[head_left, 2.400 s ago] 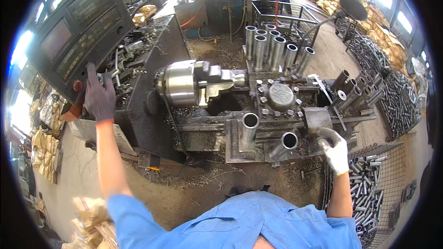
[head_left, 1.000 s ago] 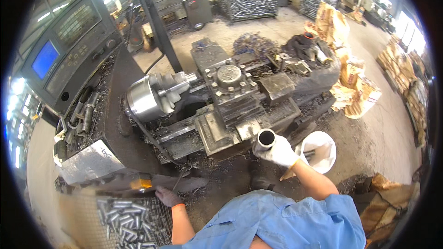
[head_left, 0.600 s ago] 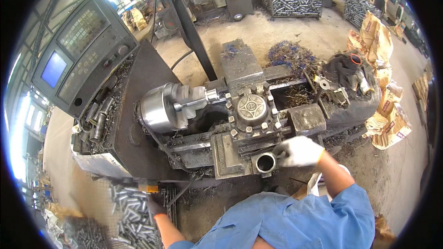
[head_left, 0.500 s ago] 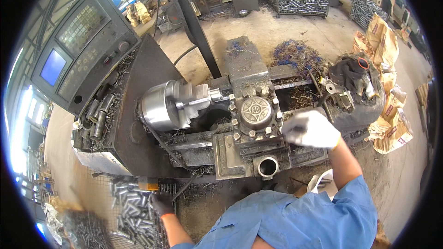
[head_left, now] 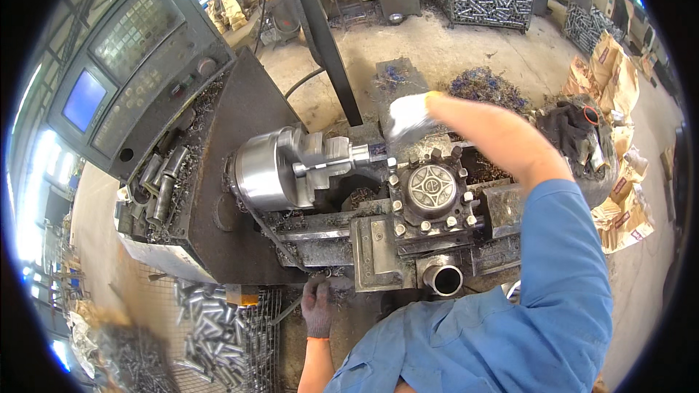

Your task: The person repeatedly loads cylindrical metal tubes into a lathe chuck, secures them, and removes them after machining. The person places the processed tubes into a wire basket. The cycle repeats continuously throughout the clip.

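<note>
My left hand [head_left: 317,307], in a dark grey glove with an orange cuff, is at the lathe's front edge, beside a slanting metal lever [head_left: 289,311]. Its fingers are together and curled; what lies under them is hidden. My right hand [head_left: 410,118], in a white glove, reaches across the machine, over the far part of the carriage behind the tool post [head_left: 431,189]. Motion smears its fingers. To its left, the big lathe chuck [head_left: 266,171] has a shiny steel cylinder [head_left: 360,154] projecting from its jaws.
A control panel [head_left: 116,80] with a lit blue screen stands at left, and metal tubes [head_left: 167,185] lie on a ledge below. Short steel pieces [head_left: 211,327] fill a wire basket at lower left. Dark gloves [head_left: 571,127] and torn paper sacks [head_left: 615,76] are at right.
My right hand has swung from the tool post's right side to beyond it, up and left. My left hand has moved right from the wire basket to the lathe's front. The view has shifted slightly.
</note>
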`<state>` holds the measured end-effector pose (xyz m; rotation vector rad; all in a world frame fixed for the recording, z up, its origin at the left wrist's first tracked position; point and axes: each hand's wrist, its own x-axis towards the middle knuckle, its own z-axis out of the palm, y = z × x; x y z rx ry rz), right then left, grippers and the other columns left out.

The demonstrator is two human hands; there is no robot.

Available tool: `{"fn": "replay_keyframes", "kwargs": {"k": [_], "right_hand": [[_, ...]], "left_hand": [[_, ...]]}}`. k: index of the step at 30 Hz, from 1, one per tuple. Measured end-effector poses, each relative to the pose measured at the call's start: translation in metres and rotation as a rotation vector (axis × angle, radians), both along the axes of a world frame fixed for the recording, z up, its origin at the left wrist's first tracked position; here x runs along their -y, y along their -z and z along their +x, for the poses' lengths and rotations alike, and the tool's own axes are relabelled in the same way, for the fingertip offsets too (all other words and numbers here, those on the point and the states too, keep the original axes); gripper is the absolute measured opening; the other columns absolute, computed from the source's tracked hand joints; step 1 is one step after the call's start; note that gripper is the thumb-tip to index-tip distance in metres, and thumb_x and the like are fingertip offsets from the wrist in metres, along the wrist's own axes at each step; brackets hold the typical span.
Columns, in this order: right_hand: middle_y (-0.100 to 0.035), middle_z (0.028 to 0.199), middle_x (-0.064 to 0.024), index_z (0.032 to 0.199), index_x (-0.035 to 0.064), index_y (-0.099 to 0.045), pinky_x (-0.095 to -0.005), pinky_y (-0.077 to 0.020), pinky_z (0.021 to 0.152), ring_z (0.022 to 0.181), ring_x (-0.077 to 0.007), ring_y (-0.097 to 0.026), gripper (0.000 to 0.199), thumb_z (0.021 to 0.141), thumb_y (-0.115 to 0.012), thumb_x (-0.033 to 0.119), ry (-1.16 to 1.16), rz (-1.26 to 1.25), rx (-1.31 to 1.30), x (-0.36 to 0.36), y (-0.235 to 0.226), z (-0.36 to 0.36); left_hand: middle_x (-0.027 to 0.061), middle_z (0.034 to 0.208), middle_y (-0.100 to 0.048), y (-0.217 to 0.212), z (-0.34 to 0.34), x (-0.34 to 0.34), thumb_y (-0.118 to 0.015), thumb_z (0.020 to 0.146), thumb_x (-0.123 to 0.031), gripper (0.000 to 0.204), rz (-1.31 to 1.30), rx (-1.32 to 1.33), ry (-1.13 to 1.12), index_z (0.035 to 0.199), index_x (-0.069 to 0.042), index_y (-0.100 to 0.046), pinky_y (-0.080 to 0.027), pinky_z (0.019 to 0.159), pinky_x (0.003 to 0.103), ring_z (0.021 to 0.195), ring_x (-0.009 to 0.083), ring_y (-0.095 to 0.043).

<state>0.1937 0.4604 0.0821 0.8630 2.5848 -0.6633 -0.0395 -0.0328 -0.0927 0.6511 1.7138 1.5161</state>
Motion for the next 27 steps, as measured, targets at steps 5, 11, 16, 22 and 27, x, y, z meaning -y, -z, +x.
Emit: {"fn": "replay_keyframes", "kwargs": {"k": [5, 11, 16, 22, 27], "right_hand": [[-0.081, 0.094, -0.0149, 0.091, 0.0032, -0.082, -0.0415, -0.0596, 0.069, 0.073, -0.0251, -0.075, 0.038, 0.094, -0.064, 0.037, 0.62, 0.464, -0.039, -0.097, -0.026, 0.124], [-0.078, 0.096, -0.0191, 0.096, -0.0014, -0.078, -0.0473, -0.0582, 0.084, 0.086, -0.0311, -0.073, 0.063, 0.094, -0.066, 0.06, 0.087, 0.167, -0.006, 0.013, -0.029, -0.004], [-0.078, 0.088, -0.018, 0.097, 0.0021, -0.081, -0.0435, -0.0585, 0.075, 0.082, -0.032, -0.076, 0.044, 0.076, -0.084, 0.041, -0.168, 0.207, -0.045, 0.071, -0.005, -0.084], [-0.081, 0.1, -0.0129, 0.106, 0.0014, -0.079, -0.0368, -0.0581, 0.067, 0.078, -0.0258, -0.074, 0.041, 0.084, -0.084, 0.035, 0.07, -0.553, 0.073, 0.024, 0.024, -0.079], [-0.077, 0.086, -0.0172, 0.095, -0.0015, -0.078, -0.0439, -0.0565, 0.068, 0.072, -0.0274, -0.071, 0.055, 0.074, -0.087, 0.048, -0.088, -0.063, 0.081, 0.049, 0.011, -0.073]], "left_hand": [[0.0121, 0.126, -0.068, -0.02, -0.047, 0.013, -0.071, 0.101, -0.013, 0.04, -0.02, -0.333, 0.012, 0.137, 0.0, -0.06, -0.053, 0.101, 0.036, 0.113, 0.0228, -0.066], [0.0223, 0.16, -0.049, -0.13, -0.11, -0.162, -0.077, 0.091, -0.029, 0.076, 0.127, -1.071, 0.104, 0.155, -0.002, -0.047, -0.034, 0.126, 0.05, 0.151, 0.0416, -0.042], [0.0224, 0.162, -0.045, -0.148, -0.118, -0.246, -0.074, 0.087, -0.05, 0.086, 0.04, -1.643, 0.033, 0.154, -0.003, -0.049, -0.023, 0.129, 0.06, 0.154, 0.0421, -0.037], [0.0222, 0.157, -0.049, -0.124, -0.122, -0.236, -0.077, 0.082, -0.051, 0.084, 0.135, -1.723, -0.041, 0.149, -0.004, -0.054, -0.02, 0.129, 0.066, 0.152, 0.0406, -0.039], [0.0243, 0.155, -0.051, -0.13, -0.118, -0.235, -0.076, 0.082, -0.048, 0.083, 0.141, -1.69, -0.054, 0.148, -0.002, -0.055, -0.021, 0.13, 0.065, 0.151, 0.0451, -0.04]]}}
